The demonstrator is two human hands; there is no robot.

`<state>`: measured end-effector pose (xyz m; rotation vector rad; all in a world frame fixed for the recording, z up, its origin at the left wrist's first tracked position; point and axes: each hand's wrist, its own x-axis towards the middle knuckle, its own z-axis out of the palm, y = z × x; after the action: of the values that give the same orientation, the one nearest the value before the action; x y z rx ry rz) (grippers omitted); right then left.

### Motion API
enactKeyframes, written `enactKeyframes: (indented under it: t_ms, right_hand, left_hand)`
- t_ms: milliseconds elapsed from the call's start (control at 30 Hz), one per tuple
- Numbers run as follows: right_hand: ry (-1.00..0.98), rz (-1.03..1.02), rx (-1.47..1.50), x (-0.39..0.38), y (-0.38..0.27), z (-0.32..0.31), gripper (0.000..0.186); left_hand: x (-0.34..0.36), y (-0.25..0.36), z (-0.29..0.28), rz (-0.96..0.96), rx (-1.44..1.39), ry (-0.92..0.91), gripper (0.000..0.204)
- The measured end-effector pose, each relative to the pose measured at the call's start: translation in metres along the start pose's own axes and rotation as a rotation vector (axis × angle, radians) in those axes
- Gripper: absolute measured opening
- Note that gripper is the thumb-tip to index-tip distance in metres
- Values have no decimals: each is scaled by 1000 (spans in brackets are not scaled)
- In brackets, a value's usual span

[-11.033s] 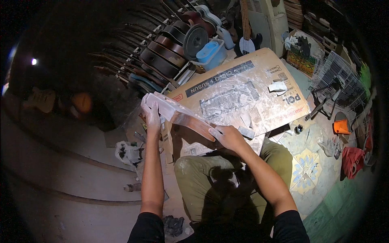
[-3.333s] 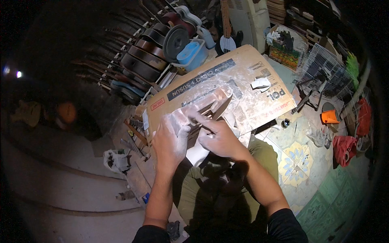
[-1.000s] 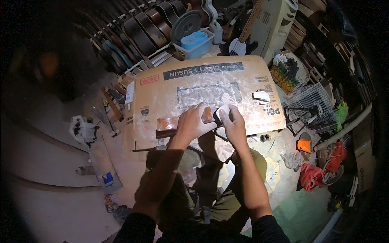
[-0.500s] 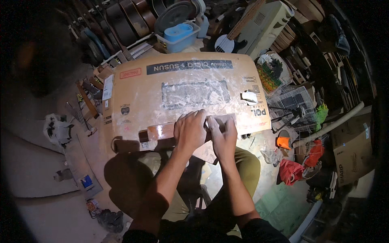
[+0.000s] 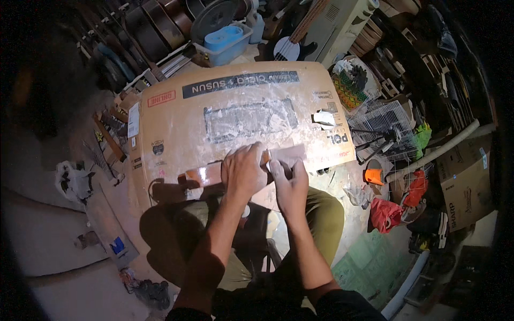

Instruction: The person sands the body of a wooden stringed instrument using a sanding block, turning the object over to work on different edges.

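Note:
Across the near edge of a large dusty cardboard sheet (image 5: 176,128) lies a long, narrow, glossy brown wooden piece (image 5: 202,176). My left hand (image 5: 243,168) is wrapped over it near its middle, fingers closed. Just to the right, my right hand (image 5: 289,182) pinches a greyish-beige sheet (image 5: 289,153) that looks like sandpaper, between thumb and fingers at the wood's right end. Part of the wood is hidden under my hands. A small crumpled white piece (image 5: 324,119) rests on the cardboard at the right.
Beyond the cardboard stand a translucent tub with a blue container (image 5: 224,38) and a dark bass-like guitar (image 5: 287,48). To the right are a white wire rack (image 5: 391,136), an orange object (image 5: 373,176) and red cloth (image 5: 386,215). A white plastic bag (image 5: 72,179) lies left.
My right hand has shifted slightly, and more of the greyish sheet now shows above its fingers. The left hand keeps its hold on the wood. The whole view has shifted a little.

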<state>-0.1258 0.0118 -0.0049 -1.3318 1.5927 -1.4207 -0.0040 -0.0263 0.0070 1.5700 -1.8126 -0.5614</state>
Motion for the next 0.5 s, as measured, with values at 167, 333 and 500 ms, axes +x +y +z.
enactKeyframes:
  t_ms: [167, 333, 500]
  right_hand:
    - [-40, -12, -106, 34, -23, 11, 23]
    - [0, 19, -35, 2, 2, -3, 24]
    - [-63, 16, -101, 14, -13, -9, 22]
  left_hand:
    - [-5, 2, 1, 16, 20, -6, 15]
    - [-7, 9, -1, 10, 19, 27, 18]
    - [-7, 11, -5, 26, -8, 23, 19]
